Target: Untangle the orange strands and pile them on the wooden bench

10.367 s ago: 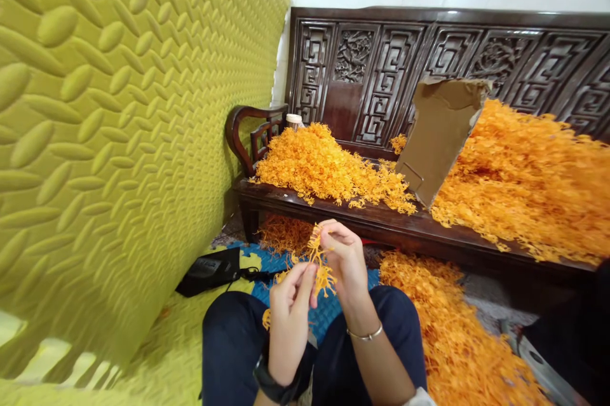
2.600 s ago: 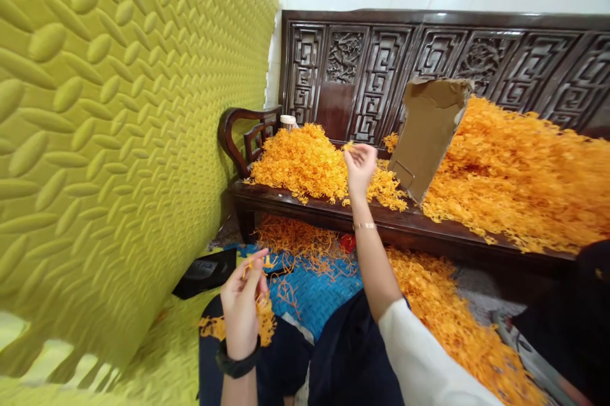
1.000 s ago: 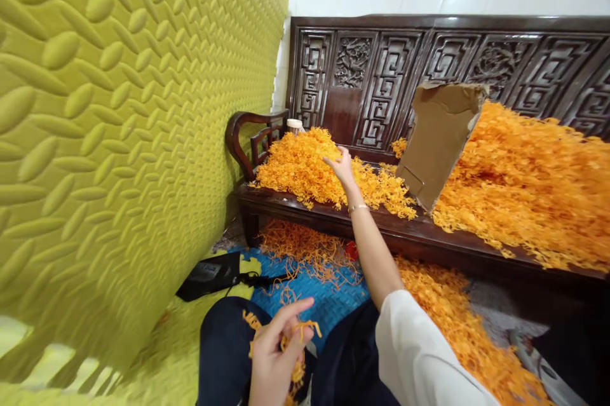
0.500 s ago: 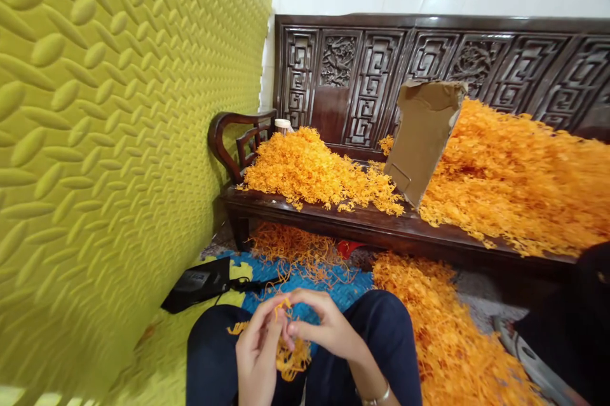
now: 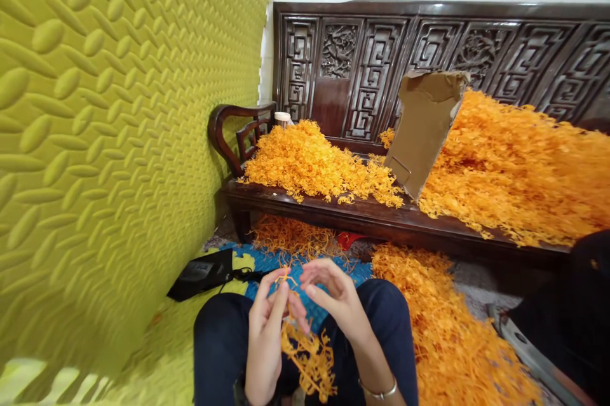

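Observation:
Between thumb and index finger, my left hand (image 5: 271, 320) pinches a small orange plastic piece (image 5: 284, 277) with thin branching ends. My right hand (image 5: 336, 301) is just to the right, its fingers curved and thumb apart, with nothing visible in its grasp. Below my hands, a loose cluster of orange pieces (image 5: 312, 361) hangs or lies between my knees; whether it joins the pinched piece I cannot tell.
A carved dark wooden bench (image 5: 305, 199) bears an orange heap (image 5: 309, 158), an upright cardboard piece (image 5: 424, 133) and a larger orange heap (image 5: 519, 171). More orange pieces (image 5: 443, 323) cover the floor at right. A black bag (image 5: 203, 274) lies near the yellow foam mat wall (image 5: 143, 139).
My right hand has come away from my left and opened. The left hand keeps its pinch, slightly higher. The orange cluster below shows lower and more spread out.

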Demonstrator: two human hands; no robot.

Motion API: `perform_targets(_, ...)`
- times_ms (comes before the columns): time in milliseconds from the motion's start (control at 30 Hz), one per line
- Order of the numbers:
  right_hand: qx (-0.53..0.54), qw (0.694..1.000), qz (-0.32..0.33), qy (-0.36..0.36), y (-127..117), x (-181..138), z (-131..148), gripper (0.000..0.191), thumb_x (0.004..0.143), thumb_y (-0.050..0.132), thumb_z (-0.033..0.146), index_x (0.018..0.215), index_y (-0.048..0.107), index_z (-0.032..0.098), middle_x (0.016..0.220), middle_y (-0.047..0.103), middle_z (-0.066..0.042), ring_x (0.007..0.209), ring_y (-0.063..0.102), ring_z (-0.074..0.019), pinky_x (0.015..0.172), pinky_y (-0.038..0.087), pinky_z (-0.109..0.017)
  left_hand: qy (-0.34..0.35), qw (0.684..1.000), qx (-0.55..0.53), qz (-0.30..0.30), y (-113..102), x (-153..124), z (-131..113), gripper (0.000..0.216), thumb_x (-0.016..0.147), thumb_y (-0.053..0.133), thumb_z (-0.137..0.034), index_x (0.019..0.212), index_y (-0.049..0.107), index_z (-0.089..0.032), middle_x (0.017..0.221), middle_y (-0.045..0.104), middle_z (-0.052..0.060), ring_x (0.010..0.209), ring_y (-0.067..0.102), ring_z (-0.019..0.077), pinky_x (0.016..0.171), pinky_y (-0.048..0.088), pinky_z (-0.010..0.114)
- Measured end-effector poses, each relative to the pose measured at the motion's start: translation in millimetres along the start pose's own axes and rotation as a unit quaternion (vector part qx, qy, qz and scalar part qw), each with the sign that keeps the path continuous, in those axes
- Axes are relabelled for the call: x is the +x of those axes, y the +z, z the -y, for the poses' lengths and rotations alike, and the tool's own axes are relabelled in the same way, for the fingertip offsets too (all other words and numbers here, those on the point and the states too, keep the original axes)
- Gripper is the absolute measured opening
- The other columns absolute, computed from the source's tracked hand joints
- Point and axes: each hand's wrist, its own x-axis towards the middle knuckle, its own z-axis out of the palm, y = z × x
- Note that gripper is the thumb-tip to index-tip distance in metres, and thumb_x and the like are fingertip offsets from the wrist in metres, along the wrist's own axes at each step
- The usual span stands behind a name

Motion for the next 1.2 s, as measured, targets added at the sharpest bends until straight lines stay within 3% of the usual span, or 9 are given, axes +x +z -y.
perform_targets(133, -0.084, 0.988, 0.123, -0.030, -6.4, -7.8, -6.0, 0.041, 0.074, 0.072, 0.033, 0.113, 0.060, 0.027, 0.114, 0.059, -0.002, 0.109, 0.053, -0.0176, 0.094, 0.039, -0.028, 0.055, 0.997, 0.043, 0.047, -6.5, 7.0, -11.4, 0.045, 0.090, 0.052, -0.038, 0.126, 0.040, -0.014, 0.099, 0.066, 0.007, 0.093, 0.062, 0.0139, 0.090, 0.046, 0.024)
perform_targets(233, -0.150, 0.975, 0.163, -0.007, -5.4, -14.4, -16.1, 0.060, 0.062, 0.080, 0.038, 0.116, 0.060, 0.024, 0.118, 0.059, -0.004, 0.110, 0.053, -0.0220, 0.094, 0.038, -0.029, 0.075, 0.992, 0.065, 0.075, -9.4, 9.3, -16.8, 0.041, 0.093, 0.047, -0.039, 0.125, 0.044, -0.013, 0.109, 0.064, 0.010, 0.102, 0.060, 0.0152, 0.094, 0.045, 0.026)
perform_targets(367, -0.221, 0.970, 0.094, 0.032, -3.1, -17.5, -32.4, 0.028, 0.080, 0.064, 0.043, 0.087, 0.067, 0.016, 0.086, 0.065, -0.005, 0.081, 0.059, -0.0195, 0.075, 0.042, -0.028, 0.082, 0.990, 0.085, 0.078, -11.1, 7.3, -17.4, 0.042, 0.094, 0.045, -0.039, 0.127, 0.043, -0.015, 0.116, 0.061, 0.010, 0.108, 0.058, 0.0153, 0.096, 0.044, 0.026)
perform_targets(633, -0.096, 0.977, -0.169, 0.084, -30.0, -15.8, -24.8, 0.038, 0.074, 0.066, 0.050, 0.088, 0.064, 0.014, 0.074, 0.062, -0.006, 0.065, 0.056, -0.0173, 0.057, 0.046, -0.026, 0.068, 0.990, 0.121, 0.041, -32.2, 12.4, 1.8, 0.053, 0.090, 0.051, -0.042, 0.133, 0.034, -0.016, 0.122, 0.057, 0.013, 0.111, 0.055, 0.0184, 0.098, 0.040, 0.030)
perform_targets(733, -0.153, 0.951, -0.267, -0.014, -51.9, -6.5, -0.1, 0.032, 0.075, 0.067, 0.044, 0.090, 0.065, 0.015, 0.079, 0.064, -0.006, 0.066, 0.058, -0.0157, 0.057, 0.047, -0.024, 0.042, 0.990, 0.133, 0.024, -47.0, 16.6, 15.6, 0.063, 0.085, 0.055, -0.048, 0.133, 0.033, -0.015, 0.120, 0.057, 0.014, 0.107, 0.057, 0.0204, 0.095, 0.042, 0.032)
perform_targets(833, -0.245, 0.880, -0.367, -0.174, -79.3, 15.5, 31.7, 0.023, 0.080, 0.064, 0.035, 0.094, 0.067, 0.017, 0.088, 0.065, -0.005, 0.075, 0.061, -0.0155, 0.068, 0.048, -0.026, 0.009, 0.987, 0.160, 0.019, -65.0, 20.2, 32.2, 0.068, 0.082, 0.057, -0.053, 0.133, 0.033, -0.015, 0.122, 0.056, 0.014, 0.109, 0.056, 0.0206, 0.096, 0.040, 0.033)
perform_targets(967, -0.352, 0.794, -0.384, -0.313, -108.2, 55.6, 73.2, 0.019, 0.082, 0.063, 0.030, 0.095, 0.067, 0.016, 0.091, 0.065, -0.005, 0.082, 0.060, -0.0154, 0.080, 0.045, -0.031, -0.029, 0.982, 0.184, -0.008, -84.0, 24.7, 48.7, 0.084, 0.070, 0.062, -0.064, 0.130, 0.037, -0.012, 0.120, 0.056, 0.016, 0.104, 0.057, 0.0229, 0.091, 0.042, 0.033)
perform_targets(1100, -0.223, 0.886, -0.309, -0.264, -105.0, 78.7, 91.2, 0.022, 0.082, 0.063, 0.036, 0.092, 0.066, 0.017, 0.090, 0.064, -0.005, 0.076, 0.060, -0.0148, 0.070, 0.047, -0.029, -0.036, 0.983, 0.179, -0.017, -81.2, 26.5, 44.9, 0.080, 0.068, 0.064, -0.065, 0.125, 0.045, -0.012, 0.117, 0.059, 0.015, 0.103, 0.058, 0.0239, 0.089, 0.044, 0.033)
perform_targets(1200, -0.046, 0.948, -0.249, -0.192, -85.7, 80.2, 82.5, 0.027, 0.081, 0.063, 0.042, 0.093, 0.065, 0.018, 0.086, 0.063, -0.005, 0.070, 0.059, -0.0141, 0.060, 0.047, -0.026, -0.036, 0.984, 0.160, 0.065, -64.7, 21.4, 30.5, 0.061, 0.076, 0.057, -0.062, 0.113, 0.057, -0.013, 0.110, 0.063, 0.014, 0.101, 0.060, 0.0240, 0.088, 0.045, 0.034)
